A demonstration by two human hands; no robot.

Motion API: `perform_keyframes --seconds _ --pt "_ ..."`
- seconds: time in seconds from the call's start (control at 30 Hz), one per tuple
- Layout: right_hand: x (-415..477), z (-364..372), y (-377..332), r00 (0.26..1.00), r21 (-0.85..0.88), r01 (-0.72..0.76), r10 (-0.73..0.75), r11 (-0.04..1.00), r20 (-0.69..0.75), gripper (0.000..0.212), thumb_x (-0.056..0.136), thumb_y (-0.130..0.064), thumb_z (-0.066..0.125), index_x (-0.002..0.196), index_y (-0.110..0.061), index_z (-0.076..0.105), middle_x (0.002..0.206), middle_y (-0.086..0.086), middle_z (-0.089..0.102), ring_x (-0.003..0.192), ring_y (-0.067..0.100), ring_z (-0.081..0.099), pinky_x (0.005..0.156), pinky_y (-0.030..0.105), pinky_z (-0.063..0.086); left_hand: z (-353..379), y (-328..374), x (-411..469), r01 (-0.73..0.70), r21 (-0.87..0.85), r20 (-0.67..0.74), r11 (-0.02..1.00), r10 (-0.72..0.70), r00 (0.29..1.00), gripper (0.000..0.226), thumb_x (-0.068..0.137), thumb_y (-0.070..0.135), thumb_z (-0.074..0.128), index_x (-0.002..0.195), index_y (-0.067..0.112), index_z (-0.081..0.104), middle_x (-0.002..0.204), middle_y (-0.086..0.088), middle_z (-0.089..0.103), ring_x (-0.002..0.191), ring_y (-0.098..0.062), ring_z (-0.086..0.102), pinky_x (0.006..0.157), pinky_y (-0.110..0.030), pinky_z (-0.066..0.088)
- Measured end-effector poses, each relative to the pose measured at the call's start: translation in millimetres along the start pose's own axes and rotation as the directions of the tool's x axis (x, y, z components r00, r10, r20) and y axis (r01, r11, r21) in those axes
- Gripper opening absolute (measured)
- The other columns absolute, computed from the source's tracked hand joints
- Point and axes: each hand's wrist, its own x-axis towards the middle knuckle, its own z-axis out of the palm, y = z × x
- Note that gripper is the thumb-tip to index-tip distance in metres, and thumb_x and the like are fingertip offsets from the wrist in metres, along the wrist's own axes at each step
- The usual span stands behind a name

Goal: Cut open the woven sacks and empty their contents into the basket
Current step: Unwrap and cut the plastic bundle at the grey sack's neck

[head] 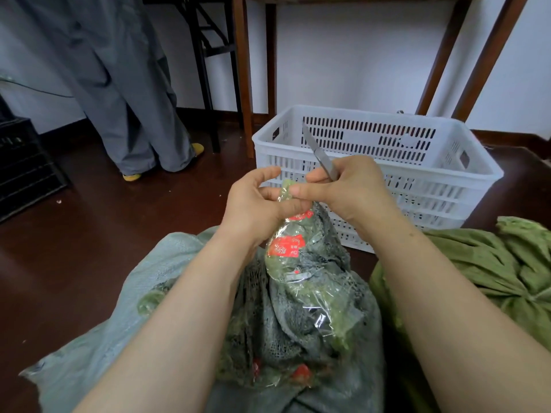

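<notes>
While the left hand pinches the twisted neck of a clear packet of greens, the right hand pinches the same neck and clasps a small knife, its blade slanting up and leftward. The packet stands neck-up out of grey netting inside the pale woven sack. Beyond, the white slatted basket sits on the dark floor, its long axis running left to right.

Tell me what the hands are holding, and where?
The left hand pinches the twisted top of the clear bag. The right hand holds a knife by its handle, blade up, and touches the bag top too.
</notes>
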Motion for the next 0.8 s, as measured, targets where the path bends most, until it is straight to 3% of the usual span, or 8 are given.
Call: perform_keyframes --seconds 0.1,0.17,0.23,0.33,0.43,0.53,0.7,0.8 --pt "1 -2 -1 0.999 -0.098 0.035 -0.037 0.995 -0.024 0.016 0.072 -0.021 0.082 0.068 -0.013 0.068 0.069 0.001 0.066 0.068 0.013 0.061 0.07 0.03 0.049 -1 -1 2 0.012 -0.039 -0.038 0.999 -0.014 0.999 0.088 0.062 0.006 0.086 0.14 0.012 0.043 0.107 -0.023 0.067 0.088 -0.02 0.069 0.071 -0.024 0.051" --pt "0 -1 -1 0.998 -0.151 0.067 -0.066 0.986 0.007 0.014 0.079 -0.019 0.075 0.074 -0.008 0.068 0.068 0.003 0.061 0.067 0.015 0.056 0.07 0.031 0.047 0 0 1 0.017 -0.062 -0.03 0.998 -0.018 0.999 0.091 0.062 0.005 0.085 0.141 0.012 0.042 0.108 -0.023 0.067 0.091 -0.023 0.069 0.067 -0.023 0.049" --pt "-1 1 0 0.995 -0.189 0.092 -0.084 0.978 0.051 0.019 0.084 -0.02 0.069 0.08 -0.002 0.065 0.069 0.005 0.055 0.066 0.017 0.05 0.065 0.03 0.042 -1 0 1 0.03 -0.093 -0.022 0.995 -0.032 0.999 0.091 0.062 0.003 0.084 0.142 0.011 0.041 0.106 -0.02 0.069 0.087 -0.019 0.069 0.061 -0.018 0.047" --pt "-2 2 2 0.995 -0.199 0.073 -0.057 0.977 0.084 0.018 0.088 -0.017 0.063 0.072 -0.011 0.056 0.063 -0.001 0.047 0.058 0.011 0.042 0.056 0.026 0.035 -3 1 1 0.062 -0.107 0.011 0.992 -0.061 0.998 0.087 0.062 -0.001 0.083 0.139 0.007 0.044 0.099 -0.018 0.071 0.073 -0.01 0.069 0.053 -0.011 0.047" --pt "-3 2 9 0.994 0.048 -0.04 0.035 0.998 0.104 0.021 0.087 -0.008 0.063 0.07 -0.011 0.052 0.057 0.0 0.042 0.045 0.008 0.038 0.048 0.022 0.034 -5 0 2 0.081 -0.09 0.071 0.993 -0.074 0.995 0.076 0.062 -0.003 0.081 0.131 0.003 0.053 0.092 -0.014 0.072 0.073 -0.011 0.069 0.06 -0.013 0.052" --pt "-3 2 15 0.971 0.32 -0.219 0.171 0.922 0.169 0.02 0.089 -0.005 0.061 0.074 -0.011 0.049 0.047 -0.002 0.037 0.029 0.003 0.027 0.032 0.016 0.02 -8 -3 2 0.102 -0.131 0.133 0.986 -0.085 0.988 0.06 0.063 -0.006 0.078 0.121 -0.001 0.06 0.079 -0.005 0.074 0.069 -0.011 0.07 0.069 -0.021 0.058" --pt "-3 -1 13 0.961 0.299 -0.226 0.162 0.927 0.223 0.02 0.082 -0.021 0.072 0.085 -0.007 0.058 0.046 -0.003 0.041 0.03 0.005 0.026 0.033 0.016 0.019 -9 -3 0 0.09 -0.216 0.119 0.972 -0.066 0.991 0.041 0.077 -0.005 0.07 0.117 -0.001 0.063 0.093 -0.014 0.073 0.067 -0.012 0.07 0.056 -0.021 0.054" --pt "-6 -8 8 0.962 0.304 -0.211 0.143 0.929 0.232 0.021 0.068 -0.018 0.081 0.077 -0.011 0.064 0.044 -0.003 0.052 0.027 0.003 0.033 0.03 0.014 0.025 -9 1 3 0.041 -0.187 0.069 0.982 -0.029 0.997 0.037 0.082 0.001 0.068 0.119 0.001 0.063 0.098 -0.015 0.072 0.063 -0.01 0.068 0.048 -0.016 0.048"
